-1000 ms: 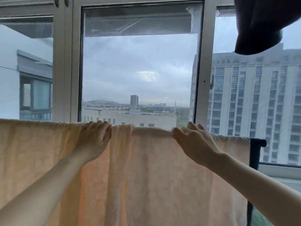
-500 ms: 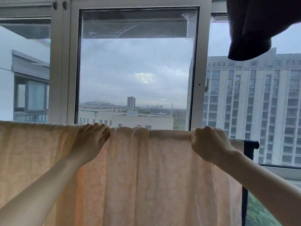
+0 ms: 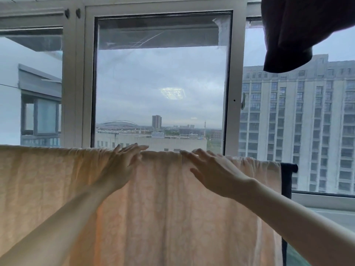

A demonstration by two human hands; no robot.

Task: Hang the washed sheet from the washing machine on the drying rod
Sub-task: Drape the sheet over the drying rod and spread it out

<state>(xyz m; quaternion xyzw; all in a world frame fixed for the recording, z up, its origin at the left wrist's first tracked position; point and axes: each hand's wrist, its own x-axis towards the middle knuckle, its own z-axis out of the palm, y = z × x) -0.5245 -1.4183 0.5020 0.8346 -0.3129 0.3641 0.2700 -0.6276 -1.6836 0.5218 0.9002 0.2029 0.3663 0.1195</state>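
A pale peach sheet (image 3: 163,208) hangs over the drying rod across the lower half of the view, its top fold running from the left edge almost to the right. Only the rod's dark end (image 3: 289,167) shows past the sheet's right edge. My left hand (image 3: 123,164) has straight fingers lying at the top fold near the middle. My right hand (image 3: 209,169) is beside it, fingers spread and straight, just in front of the fold; whether it touches the cloth I cannot tell.
A white-framed window (image 3: 161,83) stands just behind the rod, with buildings outside. A dark garment (image 3: 299,31) hangs from above at the top right. A dark rack post (image 3: 286,189) drops from the rod's right end.
Both hands have let go of the fold and opened. The right hand has moved left toward the middle; the left hand has shifted slightly right.
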